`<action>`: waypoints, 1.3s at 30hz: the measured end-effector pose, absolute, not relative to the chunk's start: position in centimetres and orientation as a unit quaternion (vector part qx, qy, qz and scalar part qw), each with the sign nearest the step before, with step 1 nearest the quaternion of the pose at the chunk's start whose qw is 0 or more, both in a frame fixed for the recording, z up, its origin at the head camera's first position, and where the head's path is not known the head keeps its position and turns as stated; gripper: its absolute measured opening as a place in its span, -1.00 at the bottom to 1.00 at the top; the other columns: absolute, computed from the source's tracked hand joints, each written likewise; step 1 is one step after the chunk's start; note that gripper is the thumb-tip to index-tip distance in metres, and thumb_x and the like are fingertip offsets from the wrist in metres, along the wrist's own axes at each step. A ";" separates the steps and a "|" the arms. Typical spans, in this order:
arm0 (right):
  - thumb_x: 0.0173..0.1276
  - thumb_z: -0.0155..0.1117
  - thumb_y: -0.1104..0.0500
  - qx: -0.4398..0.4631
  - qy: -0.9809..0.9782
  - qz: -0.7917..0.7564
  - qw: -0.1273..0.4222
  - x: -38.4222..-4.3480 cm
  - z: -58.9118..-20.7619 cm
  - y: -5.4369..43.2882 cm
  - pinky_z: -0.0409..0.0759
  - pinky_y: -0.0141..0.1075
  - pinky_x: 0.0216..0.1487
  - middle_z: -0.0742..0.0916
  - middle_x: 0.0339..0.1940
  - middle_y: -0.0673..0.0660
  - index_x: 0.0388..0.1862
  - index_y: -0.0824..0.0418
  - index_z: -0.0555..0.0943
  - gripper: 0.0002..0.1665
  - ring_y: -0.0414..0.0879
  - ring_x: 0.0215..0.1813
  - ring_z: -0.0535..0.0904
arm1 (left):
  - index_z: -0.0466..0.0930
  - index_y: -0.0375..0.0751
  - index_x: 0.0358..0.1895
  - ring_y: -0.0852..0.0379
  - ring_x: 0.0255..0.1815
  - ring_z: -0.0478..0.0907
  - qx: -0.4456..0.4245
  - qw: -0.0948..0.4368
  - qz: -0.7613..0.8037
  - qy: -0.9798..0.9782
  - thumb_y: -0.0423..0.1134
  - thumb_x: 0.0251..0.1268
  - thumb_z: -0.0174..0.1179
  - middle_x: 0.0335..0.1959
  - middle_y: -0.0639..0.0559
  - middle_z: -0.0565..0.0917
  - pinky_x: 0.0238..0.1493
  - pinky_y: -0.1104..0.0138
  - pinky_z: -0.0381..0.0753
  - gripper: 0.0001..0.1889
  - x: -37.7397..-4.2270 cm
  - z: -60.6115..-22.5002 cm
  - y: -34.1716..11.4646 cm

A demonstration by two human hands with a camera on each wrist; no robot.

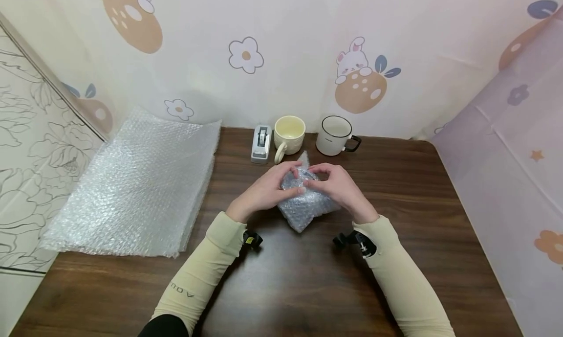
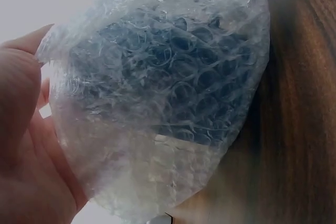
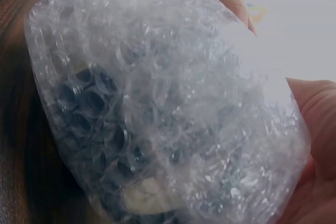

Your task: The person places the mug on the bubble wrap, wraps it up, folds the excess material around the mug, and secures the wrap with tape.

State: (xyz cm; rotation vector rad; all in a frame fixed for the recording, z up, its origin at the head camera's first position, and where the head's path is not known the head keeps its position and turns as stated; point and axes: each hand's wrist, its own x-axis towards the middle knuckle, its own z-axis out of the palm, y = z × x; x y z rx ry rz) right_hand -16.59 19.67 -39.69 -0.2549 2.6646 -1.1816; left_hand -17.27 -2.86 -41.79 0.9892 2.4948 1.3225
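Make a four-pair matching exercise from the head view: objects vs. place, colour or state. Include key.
1. wrapped bundle
2. tape dispenser
3. white mug
4. bubble-wrap sheets

A. has a black handle
B. at the left side of the table
C. held by the left hand and right hand
D. grey, just left of the cream mug

Pairs: 1-C, 2-D, 3-A, 4-B

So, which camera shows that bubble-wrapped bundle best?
The left wrist view: the bubble-wrapped bundle looms large, dark and pale patches showing through. The right wrist view is close too, but hazier; the head view shows it small, partly covered by the left hand and right hand.
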 end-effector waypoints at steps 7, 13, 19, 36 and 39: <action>0.27 0.42 0.01 -0.067 0.909 -0.399 0.103 -16.2 -39.7 19.2 0.52 -0.08 0.01 0.68 0.15 0.19 0.11 0.25 0.66 -0.50 0.10 0.14 0.55 | 0.25 -0.09 0.37 0.10 0.42 0.28 0.304 0.086 0.441 0.840 0.04 0.33 0.30 0.40 0.03 0.40 0.41 0.18 0.26 -0.35 -17.1 -41.9 -2.8; 0.27 0.42 0.01 -0.046 0.915 -0.388 0.101 -16.1 -39.8 18.9 0.52 -0.10 -0.02 0.68 0.13 0.22 0.09 0.27 0.66 -0.50 0.11 0.10 0.56 | 0.23 -0.07 0.46 0.05 0.38 0.29 0.302 0.097 0.432 0.844 0.06 0.36 0.26 0.39 -0.01 0.38 0.37 0.14 0.31 -0.31 -17.0 -42.0 -2.8; 0.34 0.37 -0.04 -0.064 0.911 -0.398 0.091 -15.7 -39.9 19.3 0.51 0.02 0.14 0.64 0.22 0.21 0.18 0.23 0.62 -0.47 0.11 0.20 0.53 | 0.25 -0.12 0.45 0.09 0.42 0.26 0.307 0.085 0.428 0.846 0.09 0.38 0.22 0.41 -0.03 0.36 0.40 0.17 0.26 -0.31 -16.8 -41.9 -2.9; -0.14 0.72 -0.13 -0.267 0.922 -0.280 -0.017 -11.9 -40.8 18.7 0.35 0.19 0.30 0.21 0.57 0.23 0.42 0.02 0.44 0.10 0.26 0.49 0.16 | 0.23 -0.14 0.50 -0.02 0.39 0.36 0.238 0.019 0.377 0.895 0.11 0.48 0.09 0.42 -0.08 0.39 0.36 0.08 0.33 -0.34 -15.5 -39.8 -5.2; -0.09 0.70 -0.10 -0.251 0.931 -0.264 -0.032 -11.8 -41.2 18.4 0.41 0.17 0.26 0.27 0.53 0.25 0.36 0.01 0.49 -0.01 0.26 0.44 0.26 | 0.29 -0.13 0.46 -0.01 0.36 0.38 0.229 0.011 0.372 0.899 0.10 0.47 0.10 0.38 -0.06 0.45 0.34 0.08 0.35 -0.38 -14.4 -38.6 -6.6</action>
